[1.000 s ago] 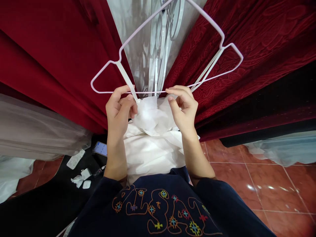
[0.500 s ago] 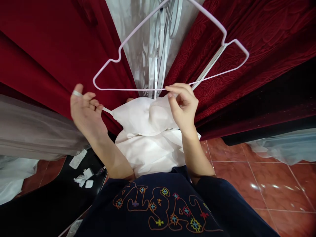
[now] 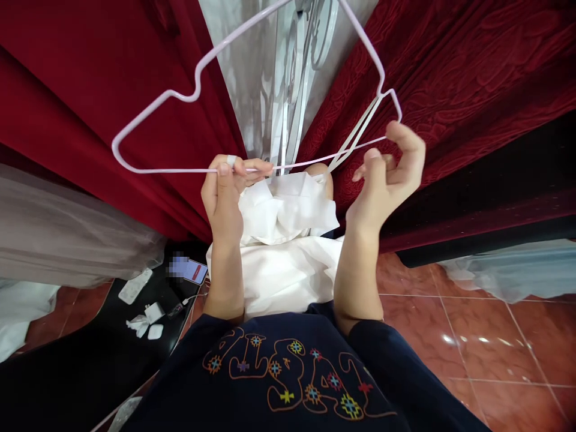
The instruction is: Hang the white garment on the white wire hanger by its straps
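Observation:
A pale pink hanger (image 3: 245,28) is held up in front of me, its top cut off by the upper edge of the view. My left hand (image 3: 225,201) pinches its bottom bar between thumb and fingers, a white band around one finger. My right hand (image 3: 391,180) is at the hanger's right end, fingers bent and thumb apart, the index fingertip at the corner. A white strap (image 3: 360,127) loops over the right notch and runs down to a white garment (image 3: 288,270) bunched on my lap. No strap shows on the left notch.
Red curtains (image 3: 112,90) hang on both sides of a white metal frame (image 3: 292,78). On the black surface (image 3: 67,372) at left lie a lit phone (image 3: 195,271), a white charger (image 3: 154,312) and small white items. Red tiles (image 3: 427,324) cover the floor at right.
My left hand has come in from the left and taken the bottom bar. My right hand has let go of the bar and moved right. The hanger has shifted left.

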A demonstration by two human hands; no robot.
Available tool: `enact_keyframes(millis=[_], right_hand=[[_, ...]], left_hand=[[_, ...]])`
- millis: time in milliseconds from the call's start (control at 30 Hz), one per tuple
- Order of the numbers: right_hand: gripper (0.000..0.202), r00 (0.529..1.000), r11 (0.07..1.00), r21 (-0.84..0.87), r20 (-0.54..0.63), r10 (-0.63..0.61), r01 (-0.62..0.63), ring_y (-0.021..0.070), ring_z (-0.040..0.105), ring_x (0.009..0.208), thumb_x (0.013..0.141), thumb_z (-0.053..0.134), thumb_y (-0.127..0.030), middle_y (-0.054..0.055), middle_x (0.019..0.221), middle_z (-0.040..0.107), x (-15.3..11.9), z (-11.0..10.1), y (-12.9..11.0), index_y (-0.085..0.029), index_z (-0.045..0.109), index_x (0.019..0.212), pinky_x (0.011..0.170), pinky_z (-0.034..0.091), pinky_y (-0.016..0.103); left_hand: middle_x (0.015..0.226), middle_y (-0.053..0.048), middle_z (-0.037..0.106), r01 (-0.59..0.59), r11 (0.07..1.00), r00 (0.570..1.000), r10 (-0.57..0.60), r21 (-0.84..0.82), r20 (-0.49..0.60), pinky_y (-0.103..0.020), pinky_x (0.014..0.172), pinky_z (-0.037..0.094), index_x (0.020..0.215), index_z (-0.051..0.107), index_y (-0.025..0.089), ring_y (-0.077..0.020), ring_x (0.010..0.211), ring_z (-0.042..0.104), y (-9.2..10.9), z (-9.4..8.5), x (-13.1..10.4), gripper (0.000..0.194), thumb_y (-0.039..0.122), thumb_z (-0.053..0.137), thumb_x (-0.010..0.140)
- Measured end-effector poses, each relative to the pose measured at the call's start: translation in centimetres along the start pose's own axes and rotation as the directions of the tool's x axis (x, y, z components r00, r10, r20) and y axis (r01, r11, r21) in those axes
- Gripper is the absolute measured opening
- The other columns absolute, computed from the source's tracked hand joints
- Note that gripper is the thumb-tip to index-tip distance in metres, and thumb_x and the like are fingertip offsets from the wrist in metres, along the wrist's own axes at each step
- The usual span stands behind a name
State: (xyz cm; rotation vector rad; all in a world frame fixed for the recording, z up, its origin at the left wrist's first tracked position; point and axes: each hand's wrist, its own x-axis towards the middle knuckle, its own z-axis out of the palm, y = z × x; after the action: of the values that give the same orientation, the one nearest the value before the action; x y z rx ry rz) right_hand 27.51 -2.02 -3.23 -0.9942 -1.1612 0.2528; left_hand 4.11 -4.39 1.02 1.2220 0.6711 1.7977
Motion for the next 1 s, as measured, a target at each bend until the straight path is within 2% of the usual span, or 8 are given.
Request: enact_keyframes(millis=[167, 367, 500, 633, 700, 800, 900, 1000], right_hand=[[0.025, 0.979, 0.977, 0.071, 0.059, 0.197, -0.201, 0.013, 0.048, 0.065, 0.092, 0.084, -0.052, 0.004, 0.085, 0.069, 1.7, 0.1, -1.6, -0.028, 0.076, 0.089, 0.06, 0.041, 0.034], [0.019, 0.984, 0.906, 0.383, 0.084, 0.159, -0.179, 0.0043, 0.033, 0.046, 0.087, 0.084, -0.041, 0.001, 0.097, 0.081, 4.1, 0.4, -5.1, -0.032, 0.088, 0.103, 0.039, 0.015, 0.027], [0.038, 0.969, 0.777, 0.627, -0.153, 0.196, -0.058, -0.0009, 0.047, 0.054, 0.097, 0.054, -0.029, 0.003, 0.122, 0.082, 7.4, -3.2, -2.8, -0.029, 0.092, 0.102, 0.044, 0.028, 0.019], [0.041, 0.873, 0.828, 0.56, -0.422, 0.246, 0.038, 0.0011, 0.043, 0.047, 0.097, 0.046, -0.016, 0.004, 0.089, 0.075, 6.3, -4.8, -1.5, -0.025, 0.085, 0.087, 0.04, 0.023, 0.022], [0.016, 0.951, 0.898, 0.423, -0.31, 0.017, 0.122, 0.003, 0.04, 0.045, 0.096, 0.065, -0.025, 0.001, 0.08, 0.07, 4.1, -3.5, -2.4, -0.027, 0.079, 0.09, 0.038, 0.014, 0.024], [0.014, 1.0, 0.941, 0.339, -0.02, 0.011, -0.003, 0.0069, 0.046, 0.046, 0.096, 0.081, -0.037, 0.004, 0.096, 0.08, 1.0, 0.0, -4.6, -0.025, 0.074, 0.093, 0.039, 0.029, 0.029], [0.03, 0.953, 0.985, 0.15, 0.3, 0.039, -0.088, 0.0089, 0.06, 0.063, 0.104, 0.072, -0.053, 0.003, 0.109, 0.079, -0.6, 2.7, -5.7, -0.025, 0.07, 0.095, 0.049, 0.042, 0.028], [0.037, 0.922, 0.994, 0.061, 0.384, 0.058, -0.087, 0.0061, 0.054, 0.061, 0.105, 0.068, -0.059, -0.001, 0.092, 0.072, -0.8, 3.5, -4.7, -0.023, 0.069, 0.094, 0.052, 0.038, 0.027]], left_hand=[[0.09, -0.007, 0.082, 0.003, 1.0, 1.0, -0.003, 0.006, -0.003, -0.035, 0.083, 0.067, 0.089, 0.057, 0.023, -0.0238, 0.085, 0.083, -0.6, -1.1, 1.0, 0.042, 0.053, 0.06, 0.118], [0.087, -0.005, 0.081, 0.096, 0.995, 0.995, -0.095, 0.037, -0.025, -0.034, 0.081, 0.067, 0.085, 0.053, 0.023, -0.0221, 0.08, 0.081, -1.0, -1.2, 1.5, 0.049, 0.062, 0.061, 0.114], [0.084, -0.006, 0.079, 0.148, 0.988, 0.989, -0.146, 0.041, -0.036, -0.034, 0.079, 0.067, 0.082, 0.05, 0.023, -0.0218, 0.075, 0.079, -0.4, -0.9, 1.7, 0.057, 0.071, 0.063, 0.111], [0.082, -0.006, 0.078, 0.188, 0.981, 0.979, -0.183, 0.05, -0.093, -0.033, 0.073, 0.064, 0.079, 0.049, 0.023, -0.0193, 0.068, 0.074, -0.1, -0.4, 1.9, 0.06, 0.072, 0.061, 0.111], [0.084, -0.007, 0.078, 0.222, 0.974, 0.971, -0.217, 0.047, -0.099, -0.032, 0.071, 0.062, 0.079, 0.049, 0.023, -0.0181, 0.065, 0.071, -0.2, -0.2, 1.9, 0.059, 0.071, 0.061, 0.112], [0.092, -0.009, 0.08, 0.255, 0.967, 0.965, -0.254, 0.015, -0.066, -0.033, 0.075, 0.062, 0.083, 0.053, 0.023, -0.0178, 0.069, 0.07, -0.5, 0.0, 1.6, 0.055, 0.067, 0.061, 0.113], [0.104, -0.011, 0.082, 0.287, 0.958, 0.957, -0.288, -0.019, -0.022, -0.035, 0.083, 0.063, 0.087, 0.057, 0.022, -0.0189, 0.077, 0.073, -0.6, 0.0, 1.0, 0.049, 0.063, 0.063, 0.113], [0.116, -0.013, 0.084, 0.31, 0.951, 0.951, -0.309, -0.022, 0.015, -0.037, 0.087, 0.063, 0.096, 0.064, 0.022, -0.0203, 0.083, 0.075, -0.4, -0.8, 0.7, 0.04, 0.059, 0.067, 0.111]])
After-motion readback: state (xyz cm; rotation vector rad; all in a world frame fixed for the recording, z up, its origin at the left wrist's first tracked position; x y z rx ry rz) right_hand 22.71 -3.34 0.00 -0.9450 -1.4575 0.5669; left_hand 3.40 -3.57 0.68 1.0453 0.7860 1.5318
